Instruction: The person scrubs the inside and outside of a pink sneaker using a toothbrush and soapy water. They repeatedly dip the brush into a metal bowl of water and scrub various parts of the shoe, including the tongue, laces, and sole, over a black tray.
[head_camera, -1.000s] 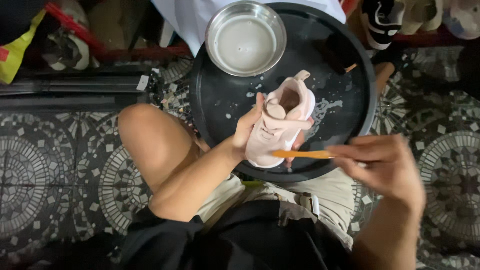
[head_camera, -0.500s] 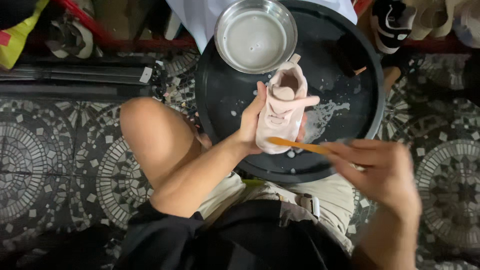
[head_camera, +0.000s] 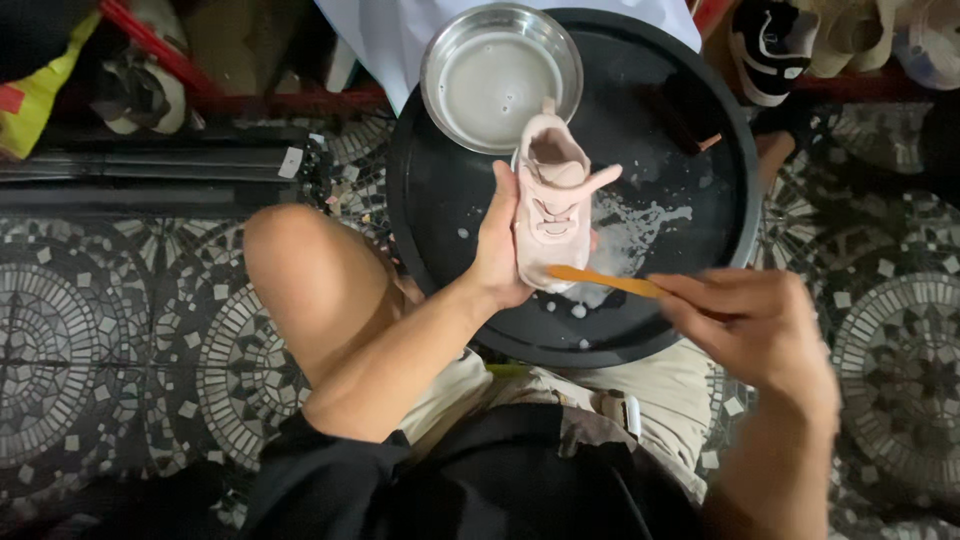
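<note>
Now my left hand (head_camera: 500, 250) clamps the small pink sneaker (head_camera: 552, 200), turned more upright than before — my right hand (head_camera: 750, 320) pinches the orange-handled brush (head_camera: 605, 281) against its toe.

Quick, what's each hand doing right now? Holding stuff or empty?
Left hand: closed around a small pink shoe, held over the black tray.
Right hand: closed on an orange-handled brush, its tip at the shoe.
</note>
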